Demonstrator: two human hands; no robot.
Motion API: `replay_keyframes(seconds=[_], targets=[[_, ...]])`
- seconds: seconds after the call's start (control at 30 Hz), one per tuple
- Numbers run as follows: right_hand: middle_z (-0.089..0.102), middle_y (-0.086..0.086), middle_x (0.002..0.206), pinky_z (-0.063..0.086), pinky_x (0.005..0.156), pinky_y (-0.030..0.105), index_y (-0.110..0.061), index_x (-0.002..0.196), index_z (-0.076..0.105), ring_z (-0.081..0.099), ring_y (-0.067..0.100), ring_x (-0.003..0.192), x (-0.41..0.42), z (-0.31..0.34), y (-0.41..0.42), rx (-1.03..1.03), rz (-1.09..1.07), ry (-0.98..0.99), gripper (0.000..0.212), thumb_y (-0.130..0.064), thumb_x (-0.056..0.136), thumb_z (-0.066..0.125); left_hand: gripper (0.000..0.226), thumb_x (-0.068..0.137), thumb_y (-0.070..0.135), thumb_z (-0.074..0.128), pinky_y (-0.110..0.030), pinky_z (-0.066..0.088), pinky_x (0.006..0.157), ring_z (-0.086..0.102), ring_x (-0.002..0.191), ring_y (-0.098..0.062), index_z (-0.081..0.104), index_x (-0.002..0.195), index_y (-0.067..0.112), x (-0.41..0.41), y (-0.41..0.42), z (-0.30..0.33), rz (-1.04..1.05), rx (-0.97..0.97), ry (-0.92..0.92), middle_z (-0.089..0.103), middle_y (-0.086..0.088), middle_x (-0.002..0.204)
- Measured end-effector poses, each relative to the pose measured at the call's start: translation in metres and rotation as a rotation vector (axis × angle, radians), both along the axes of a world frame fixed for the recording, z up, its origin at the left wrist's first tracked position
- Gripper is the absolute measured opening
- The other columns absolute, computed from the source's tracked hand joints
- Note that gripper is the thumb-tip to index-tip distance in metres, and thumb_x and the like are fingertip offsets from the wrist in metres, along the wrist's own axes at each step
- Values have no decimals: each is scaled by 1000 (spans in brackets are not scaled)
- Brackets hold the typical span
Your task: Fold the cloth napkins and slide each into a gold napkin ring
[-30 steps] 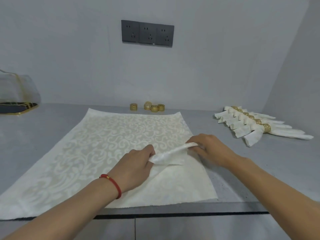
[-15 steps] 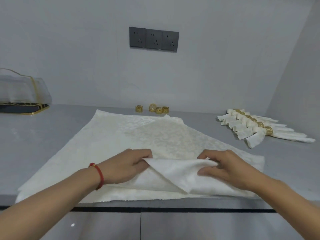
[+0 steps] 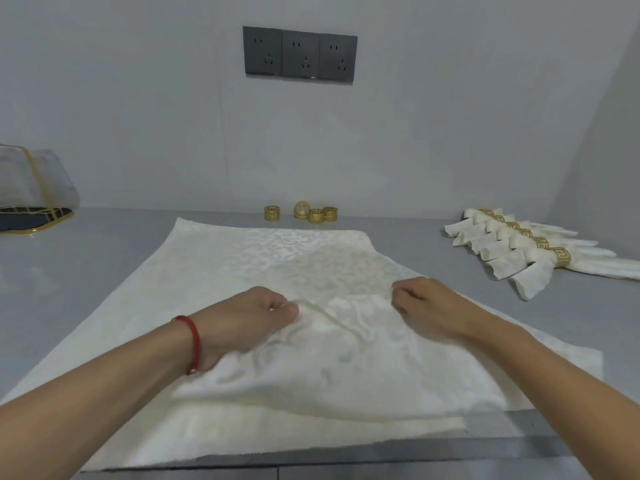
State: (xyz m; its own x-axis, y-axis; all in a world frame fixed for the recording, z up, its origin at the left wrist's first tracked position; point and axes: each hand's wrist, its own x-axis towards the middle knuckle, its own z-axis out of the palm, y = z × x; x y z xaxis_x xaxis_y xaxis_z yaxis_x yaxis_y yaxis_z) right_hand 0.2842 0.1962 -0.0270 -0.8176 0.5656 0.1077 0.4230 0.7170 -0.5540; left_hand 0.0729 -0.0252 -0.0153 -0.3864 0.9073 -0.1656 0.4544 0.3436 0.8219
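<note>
A large cream patterned cloth napkin (image 3: 242, 268) lies spread on the grey counter, its near part folded over and raised in a pleat. My left hand (image 3: 249, 317), with a red cord at the wrist, pinches the fold at its left end. My right hand (image 3: 426, 306) pinches the same fold at its right end. Several loose gold napkin rings (image 3: 301, 213) stand at the back by the wall.
A row of several folded napkins in gold rings (image 3: 526, 251) lies at the right. A clear gold-trimmed box (image 3: 31, 188) sits at the far left. Dark wall sockets (image 3: 299, 55) hang above. The counter's front edge (image 3: 311, 469) runs just below the cloth.
Both hands have carried the folded edge of the napkin farther away from me across the cloth, and the fold now covers more of it.
</note>
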Motion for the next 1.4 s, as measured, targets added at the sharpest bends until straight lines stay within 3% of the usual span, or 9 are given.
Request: replay_keyframes(seconds=[0.13, 0.3, 0.57, 0.67, 0.8, 0.97, 1.07, 1.2, 1.4], targets=[[27, -7, 52, 23, 52, 31, -20, 60, 25, 27, 13, 49, -27, -2, 34, 71, -39, -75, 55, -44, 105, 46, 39, 103, 39, 46, -23, 28, 44, 36, 47, -13, 48, 69, 19, -25, 54, 10, 26, -39, 228, 44, 1, 62], [41, -1, 55, 30, 53, 31, -20, 56, 33, 40, 23, 52, -61, -8, 82, 184, -292, -121, 49, -40, 98, 49, 30, 98, 30, 39, -31, 46, 65, 56, 69, -22, 52, 75, 14, -54, 135, 14, 51, -156, 682, 62, -5, 83], [56, 1, 134, 36, 95, 42, -24, 128, 60, 51, 26, 124, -97, -18, 85, 763, -206, -219, 39, -43, 105, 35, 37, 100, 34, 36, -43, 39, 96, 45, 124, -29, 47, 131, 16, -59, 197, -30, 187, -239, 1254, 50, -9, 132], [59, -6, 127, 36, 104, 46, -28, 123, 60, 53, 21, 124, -104, -36, 79, 632, 8, -180, 39, -43, 106, 28, 45, 104, 34, 29, -46, 29, 114, 28, 144, -23, 37, 147, 22, -50, 202, -46, -66, 79, 1140, 33, -4, 156], [57, -7, 133, 46, 97, 41, -23, 138, 49, 55, 20, 122, -110, -51, 87, 480, 134, -156, 40, -36, 108, 27, 55, 106, 28, 26, -44, 5, 124, 4, 153, -14, 14, 159, 20, -47, 209, -54, -256, -47, 842, 11, 2, 166], [54, -4, 134, 39, 86, 34, -18, 136, 47, 54, 23, 121, -112, -39, 98, 314, 112, -235, 39, -40, 109, 31, 52, 106, 27, 24, -40, 7, 124, 13, 149, -15, 21, 156, 12, -54, 218, -49, -252, -80, 875, 19, -2, 163], [54, -6, 137, 43, 100, 40, -19, 139, 49, 52, 21, 124, -114, -31, 106, 306, 70, -226, 41, -41, 108, 32, 53, 105, 27, 23, -41, 7, 124, 14, 149, -16, 23, 155, 10, -58, 225, -50, -250, -91, 902, 19, -3, 163], [46, -8, 95, 40, 92, 40, -19, 96, 45, 46, 16, 93, -120, -35, 118, 359, 83, -307, 27, -37, 109, 30, 51, 105, 27, 22, -40, 9, 123, 20, 146, -16, 28, 151, 8, -62, 232, -50, -238, -98, 886, 24, -5, 161], [48, -7, 100, 40, 92, 40, -18, 103, 48, 49, 18, 96, -127, -38, 124, 374, 99, -292, 27, -38, 108, 30, 47, 103, 30, 24, -45, 15, 121, 30, 140, -20, 39, 141, 6, -65, 243, -57, -162, -103, 885, 32, -9, 156]])
